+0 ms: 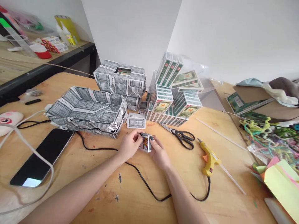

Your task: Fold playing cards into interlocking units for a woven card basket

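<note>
Two hands meet low over the worktop in the head view. The left hand and right hand each pinch one side of a small folded bundle of playing cards between thumb and fingertips, with a court-card face turned toward the camera. For such a piece, I judge that pressing flat along the creases and keeping the edges squared would hold the folds tight.

Just beyond the hands lies a loose card stack, back up. Beyond the left hand stand a long card-built tray and a second card box. Scissors and a yellow glue gun lie right of the right hand.

The stacked green card packs carry a red round emblem, but their print is too small to read.
</note>
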{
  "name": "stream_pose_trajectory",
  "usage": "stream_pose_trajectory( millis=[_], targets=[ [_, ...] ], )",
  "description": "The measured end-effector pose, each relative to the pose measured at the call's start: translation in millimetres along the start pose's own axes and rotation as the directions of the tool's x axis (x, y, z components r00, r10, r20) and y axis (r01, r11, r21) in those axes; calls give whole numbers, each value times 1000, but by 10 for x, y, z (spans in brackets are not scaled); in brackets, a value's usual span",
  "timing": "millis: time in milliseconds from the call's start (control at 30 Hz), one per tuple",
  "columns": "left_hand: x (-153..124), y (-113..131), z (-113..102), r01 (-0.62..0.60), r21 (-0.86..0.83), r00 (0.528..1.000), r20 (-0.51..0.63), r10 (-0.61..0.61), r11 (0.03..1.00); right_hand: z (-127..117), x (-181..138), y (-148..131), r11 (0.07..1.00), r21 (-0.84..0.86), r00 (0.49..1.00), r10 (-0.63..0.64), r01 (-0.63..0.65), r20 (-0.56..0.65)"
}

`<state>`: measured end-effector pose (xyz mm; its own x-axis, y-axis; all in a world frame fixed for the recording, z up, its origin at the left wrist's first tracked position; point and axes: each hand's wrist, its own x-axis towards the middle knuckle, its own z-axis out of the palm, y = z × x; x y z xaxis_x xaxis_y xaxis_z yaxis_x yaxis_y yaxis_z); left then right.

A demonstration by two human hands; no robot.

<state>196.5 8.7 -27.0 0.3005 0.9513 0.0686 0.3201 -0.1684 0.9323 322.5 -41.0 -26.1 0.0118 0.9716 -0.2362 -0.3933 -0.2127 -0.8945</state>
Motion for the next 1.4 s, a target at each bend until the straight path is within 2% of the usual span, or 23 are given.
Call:
stream_pose_trajectory(
  millis=[67,167,333,467,600,767,1033,1200,1400],
  targets=[
    [-7,-1,0,-50,13,998,42,49,999,35,-15,-31,999,17,999,44,-45,26],
    [-22,18,-9,-131,23,988,82,129,991,52,-16,-61,995,65,998,70,-70,-3],
    [-43,48,-32,-245,21,964,107,242,969,3,9,-35,991,70,990,115,-110,-76],
    [-38,52,-24,-304,44,949,105,298,952,-17,19,-25,975,163,986,158,-149,-43],
    [-20,49,-10,-274,88,962,36,272,958,-4,29,-35,962,214,986,160,-168,51],
    [-7,32,-16,-276,125,959,-31,281,953,14,15,-48,968,208,989,130,-142,67],
    [-11,-36,-21,-207,220,967,-103,234,953,14,15,-45,995,50,993,78,-83,85],
    [-6,-46,-17,-208,242,966,-99,237,948,-4,43,26,1000,-25,1000,-11,11,21],
    [-4,-26,11,-227,248,966,-69,251,942,19,-17,34,993,-106,999,-43,44,7]
  ],
)
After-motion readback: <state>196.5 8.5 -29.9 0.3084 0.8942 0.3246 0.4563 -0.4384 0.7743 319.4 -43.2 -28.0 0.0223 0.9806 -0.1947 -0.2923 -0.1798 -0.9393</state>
